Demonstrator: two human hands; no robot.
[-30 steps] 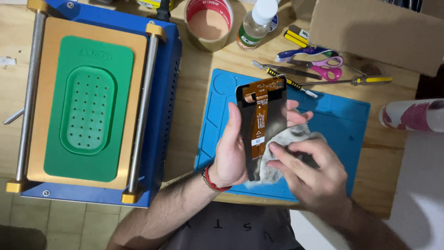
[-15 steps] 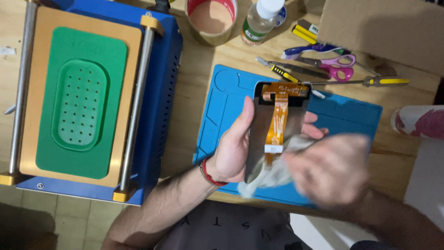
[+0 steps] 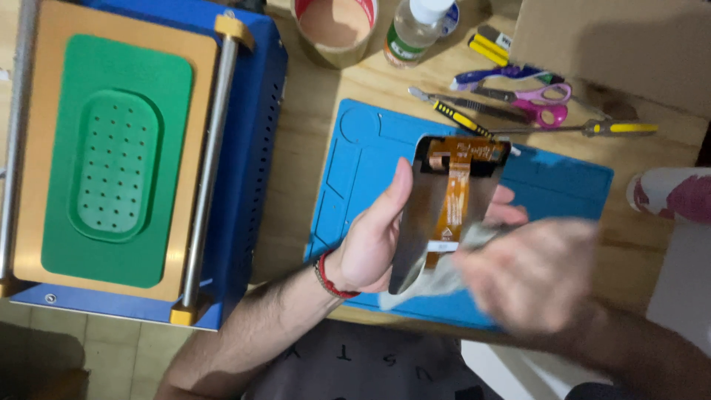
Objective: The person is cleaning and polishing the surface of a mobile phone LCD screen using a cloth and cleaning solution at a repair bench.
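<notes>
Blurred right hand [image 3: 537, 274] presses a grey cloth [image 3: 444, 270] against the phone screen panel [image 3: 448, 211]; its grip cannot be told. Left hand [image 3: 374, 237] grips the panel upright above the blue mat [image 3: 355, 163]; scissors [image 3: 544, 100] beyond.

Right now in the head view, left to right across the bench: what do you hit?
Blue machine with green pad → left hand → phone screen panel with orange flex cable → right hand, blurred, with a grey cloth → pink-and-white roll at the right edge.
</notes>
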